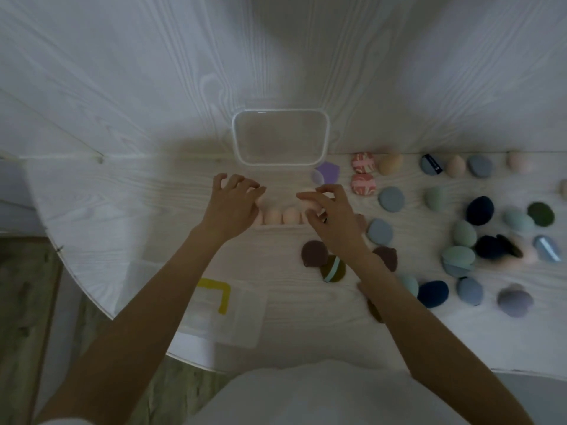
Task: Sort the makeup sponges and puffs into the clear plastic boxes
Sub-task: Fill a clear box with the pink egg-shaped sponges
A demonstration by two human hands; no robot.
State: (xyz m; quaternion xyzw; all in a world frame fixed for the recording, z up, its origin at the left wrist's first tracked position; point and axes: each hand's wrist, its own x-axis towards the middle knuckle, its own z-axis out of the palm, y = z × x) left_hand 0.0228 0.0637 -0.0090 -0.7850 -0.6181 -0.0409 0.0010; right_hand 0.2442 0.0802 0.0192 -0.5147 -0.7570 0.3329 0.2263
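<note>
A: Where are the hands?

B: Both are out over the white table, just in front of the clear plastic box. The left hand is curled, fingers bent down over the left end of a row of peach sponges. The right hand is at the other end of that row.

A: Is either one holding anything?

B: The right hand has its thumb and fingertips closed on a pale pink sponge — that much is plain. The left I cannot tell: its fingers cover whatever lies beneath, and a bit of pink shows at its edge.

A: And the box?

B: It looks empty, standing open against the wall at the back of the table. A purple sponge lies just beside its near right corner.

A: The rest of the pieces?

B: Spread over the right half of the table. Two red patterned puffs sit one behind the other, near the purple sponge. Grey-blue puffs, green sponges and dark navy puffs are scattered further right. A brown puff and an olive puff with a pale blue strap lie touching — just left of the right forearm.

A: Anything near the person?

B: A clear lid or box with a yellow mark sits at the near edge, between the two arms.
</note>
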